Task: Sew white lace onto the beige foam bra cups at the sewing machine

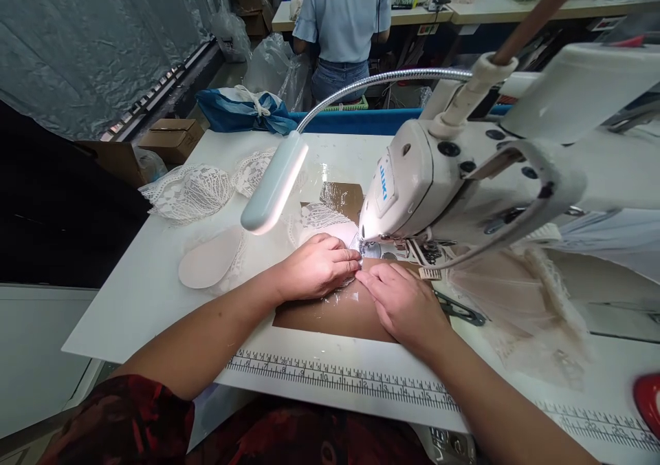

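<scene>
A white lace bra cup lies under the needle area of a white sewing machine. My left hand rests on its near side, fingers together and pressed onto the fabric beside the needle. Just right of it, my right hand has thumb and forefinger closed at the fabric's near edge, in front of the presser foot. The edge between the fingertips is mostly hidden. Both hands are over a brown sheet on the machine bed.
More lace cups and a pale oval pad lie left. A lamp hangs over the white table. Small dark snips and beige lace fabric lie right. A ruler strip runs along the front; a person sits beyond.
</scene>
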{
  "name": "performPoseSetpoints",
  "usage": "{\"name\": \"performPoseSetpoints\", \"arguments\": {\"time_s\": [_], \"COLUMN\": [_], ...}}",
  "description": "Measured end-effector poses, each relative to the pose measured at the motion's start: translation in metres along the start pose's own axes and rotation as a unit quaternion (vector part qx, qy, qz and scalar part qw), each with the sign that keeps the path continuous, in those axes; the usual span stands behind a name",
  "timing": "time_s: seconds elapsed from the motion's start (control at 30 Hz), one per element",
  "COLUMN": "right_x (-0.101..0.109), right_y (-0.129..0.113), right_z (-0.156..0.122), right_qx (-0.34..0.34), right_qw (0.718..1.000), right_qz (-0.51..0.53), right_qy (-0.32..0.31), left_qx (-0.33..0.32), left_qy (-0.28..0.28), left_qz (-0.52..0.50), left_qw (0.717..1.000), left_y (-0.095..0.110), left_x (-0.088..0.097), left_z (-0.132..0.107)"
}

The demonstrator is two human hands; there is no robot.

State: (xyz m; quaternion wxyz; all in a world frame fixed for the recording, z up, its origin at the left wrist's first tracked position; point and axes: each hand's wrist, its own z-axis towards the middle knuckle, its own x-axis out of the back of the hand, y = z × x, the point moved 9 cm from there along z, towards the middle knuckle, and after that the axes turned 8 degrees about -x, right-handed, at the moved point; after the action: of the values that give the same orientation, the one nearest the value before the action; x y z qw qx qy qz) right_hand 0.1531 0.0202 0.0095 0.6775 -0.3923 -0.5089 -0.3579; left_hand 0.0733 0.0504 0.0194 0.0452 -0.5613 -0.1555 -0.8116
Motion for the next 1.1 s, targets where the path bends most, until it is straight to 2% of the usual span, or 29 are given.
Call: {"name": "performPoseSetpoints", "arguments": {"time_s": [0.37, 0.63, 0.83, 1.1], "right_x": [0.006, 0.003, 0.004, 0.005], "right_y": [0.009, 0.027, 0.009, 0.008], "right_z": [0.003, 0.002, 0.003, 0.000], "right_qx": [-0.042, -0.118, -0.032, -0.030], "right_qw": [0.993, 0.990, 0.998, 0.995], "right_qz": [-0.083, -0.058, -0.039, -0.084], "right_qy": [0.071, 0.052, 0.040, 0.053], "left_qx": [0.048, 0.036, -0.015, 0.014], "left_qy": [-0.016, 0.003, 0.009, -0.010], "left_qz": [0.049, 0.048, 0.033, 0.053], "left_qw": [0.998, 0.998, 0.999, 0.998], "left_y": [-0.007, -0.004, 0.004, 0.006], "left_x": [-0.002, 0.006, 0.007, 0.000], "left_z": [0.003, -0.003, -0.001, 0.002]}}
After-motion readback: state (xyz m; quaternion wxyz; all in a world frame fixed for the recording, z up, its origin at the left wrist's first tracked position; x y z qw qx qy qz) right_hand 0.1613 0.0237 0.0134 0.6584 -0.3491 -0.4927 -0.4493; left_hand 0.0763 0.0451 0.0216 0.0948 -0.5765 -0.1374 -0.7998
